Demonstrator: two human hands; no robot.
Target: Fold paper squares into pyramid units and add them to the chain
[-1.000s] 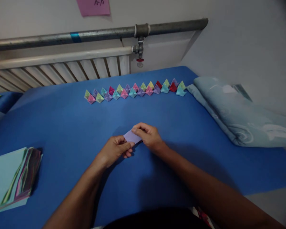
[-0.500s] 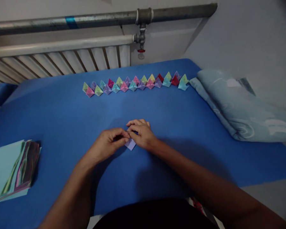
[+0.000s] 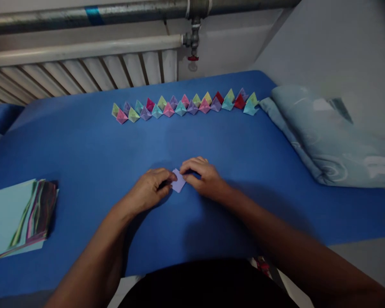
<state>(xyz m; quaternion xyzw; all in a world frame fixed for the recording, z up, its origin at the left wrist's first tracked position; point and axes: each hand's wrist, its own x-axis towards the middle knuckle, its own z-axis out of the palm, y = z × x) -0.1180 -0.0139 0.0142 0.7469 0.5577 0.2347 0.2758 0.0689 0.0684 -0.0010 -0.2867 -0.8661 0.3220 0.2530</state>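
Note:
A small folded piece of purple paper (image 3: 179, 181) lies on the blue surface between my two hands, one corner pointing toward me. My left hand (image 3: 152, 187) pinches its left edge between thumb and fingers. From the other side, my right hand (image 3: 203, 176) grips the upper right edge with thumb and fingertips. Beyond them stands a double row of folded paper boats (image 3: 180, 108) in pink, green, purple, turquoise, yellow and red.
A stack of coloured paper sheets (image 3: 16, 218) lies at the left on the blue-covered surface (image 3: 93, 158). To the right rests a folded pale blue blanket (image 3: 324, 137). Behind run a white radiator (image 3: 115, 72) and a metal pipe (image 3: 141, 13) with a red-handled valve (image 3: 193, 58).
My hands have drawn apart, the right one moving rightward, and more of the purple paper shows between them. The camera view has tilted slightly down.

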